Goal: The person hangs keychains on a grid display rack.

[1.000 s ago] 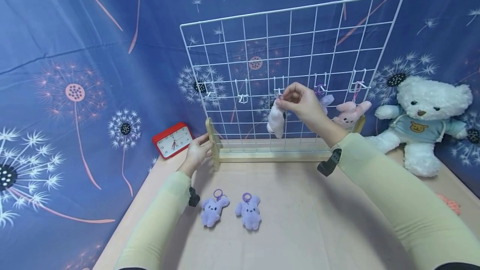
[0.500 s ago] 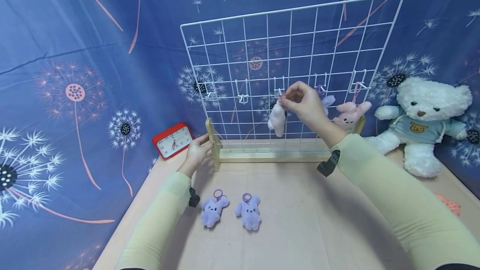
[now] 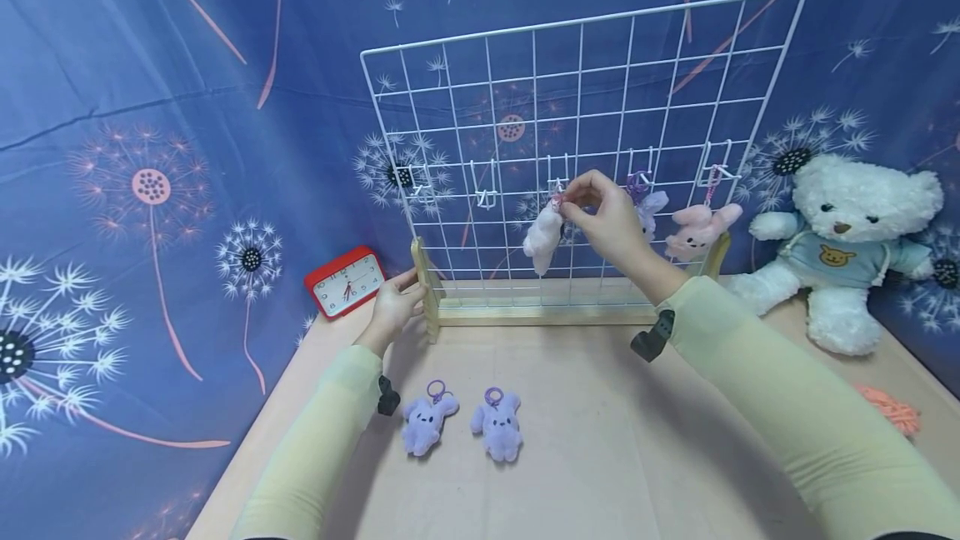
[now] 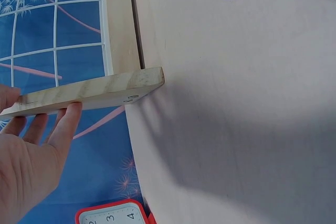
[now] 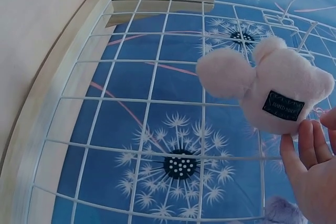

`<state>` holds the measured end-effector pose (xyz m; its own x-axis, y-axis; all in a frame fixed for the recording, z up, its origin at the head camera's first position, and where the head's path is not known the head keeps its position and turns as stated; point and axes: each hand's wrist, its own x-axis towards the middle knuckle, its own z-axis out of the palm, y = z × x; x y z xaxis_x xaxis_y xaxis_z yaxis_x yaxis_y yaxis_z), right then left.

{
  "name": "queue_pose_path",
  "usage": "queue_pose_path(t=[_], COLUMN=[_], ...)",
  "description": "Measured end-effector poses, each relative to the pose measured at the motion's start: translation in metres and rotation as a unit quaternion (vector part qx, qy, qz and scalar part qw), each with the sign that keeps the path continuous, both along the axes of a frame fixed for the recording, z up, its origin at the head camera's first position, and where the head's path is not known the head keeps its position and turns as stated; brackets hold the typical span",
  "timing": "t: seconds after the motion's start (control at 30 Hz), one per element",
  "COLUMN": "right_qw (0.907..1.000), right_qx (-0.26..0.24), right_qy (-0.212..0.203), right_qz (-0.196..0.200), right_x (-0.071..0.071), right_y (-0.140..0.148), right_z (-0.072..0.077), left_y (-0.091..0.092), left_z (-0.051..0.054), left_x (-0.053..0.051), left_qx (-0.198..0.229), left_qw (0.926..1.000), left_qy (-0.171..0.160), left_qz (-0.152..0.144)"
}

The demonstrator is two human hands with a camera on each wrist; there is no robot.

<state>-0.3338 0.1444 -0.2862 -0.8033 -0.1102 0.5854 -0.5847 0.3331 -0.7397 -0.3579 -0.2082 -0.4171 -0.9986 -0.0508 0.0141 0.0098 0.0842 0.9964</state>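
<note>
My right hand (image 3: 606, 215) has dipped slightly, and the pale plush (image 3: 543, 242), nearly straight half a second ago, now tilts with its lower end toward seven o'clock. My right fingers pinch it by the pink cord (image 3: 557, 201), just below the middle hook (image 3: 557, 184) of the grid (image 3: 534, 27). Whether the cord has caught there I cannot tell, so I judge the hanging unsettled. My left hand (image 3: 396, 307), at eight o'clock from the plush, hasn't shifted; its fingers clasp the wooden post (image 4: 94, 90), probably steadying the grid. A hung purple plush (image 3: 651, 213) and a pink plush (image 3: 703, 232) are at three o'clock, a bare hook (image 3: 486, 199) at ten. On the surface (image 3: 585, 407), a loose purple plush (image 3: 424, 425) lies at seven, its twin (image 3: 501, 430) nearer six.
</note>
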Motion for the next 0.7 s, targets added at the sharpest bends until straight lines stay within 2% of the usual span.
queue_pose_path(t=[0.27,0.47,0.6,0.7], right_qw=[0.9991,0.9985,0.9969,0.9935], right_qx=[-0.037,-0.043,-0.061,-0.084], right_qy=[0.018,0.033,0.049,0.065], right_qz=[-0.001,-0.01,0.009,0.043], right_x=[0.006,0.016,0.023,0.029], right_y=[0.001,0.003,0.003,0.0], right_z=[-0.005,-0.009,-0.013,-0.017], left_y=[0.0,-0.001,-0.001,-0.001], left_z=[-0.001,-0.002,-0.002,-0.001], left_x=[0.001,0.001,0.0,0.0], left_qx=[-0.003,-0.007,-0.002,0.001], left_qw=[1.0,1.0,1.0,1.0], left_qy=[0.004,0.005,0.001,0.001], left_qz=[0.001,0.004,0.003,0.001])
